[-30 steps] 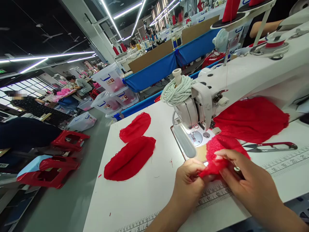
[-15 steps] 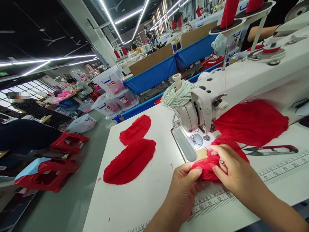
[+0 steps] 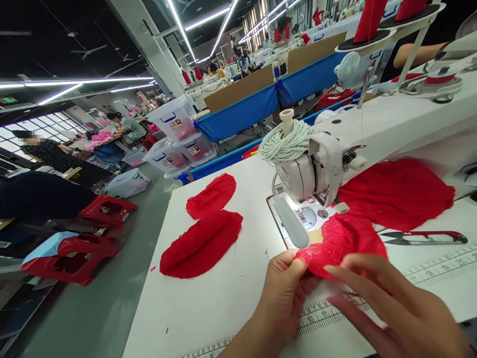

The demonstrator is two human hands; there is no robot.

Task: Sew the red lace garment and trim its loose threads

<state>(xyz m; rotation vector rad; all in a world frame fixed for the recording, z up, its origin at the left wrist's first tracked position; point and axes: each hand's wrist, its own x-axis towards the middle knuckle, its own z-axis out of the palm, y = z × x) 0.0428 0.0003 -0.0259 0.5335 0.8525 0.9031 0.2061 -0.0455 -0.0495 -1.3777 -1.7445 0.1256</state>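
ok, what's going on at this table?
A person's left grip pinches the edge of a red cloth in front of the sewing machine. The right grip is spread open close by; whether it touches the cloth is unclear. Two red pieces lie to the left, small scissors to the right.

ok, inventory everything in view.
Flat tabletop: 1, white, foreground
Lacy fabric: 1, red, right of centre
Oval cloth pieces: 2, red, tabletop left
Sewing machine: 1, white, tabletop right
Broad cloth: 1, red, under machine arm
Coiled cord: 1, pale green, atop sewing machine
Thread snips: 1, red-black, tabletop right
Thread cones: 2, red, upper right
Plastic bins: several, clear, left background
Plastic stools: at least 2, red, left floor
People: several, mixed clothing, background
Left hand: 1, bare, pinching lacy fabric
Right hand: 1, bare, fingers spread, fabric contact unclear
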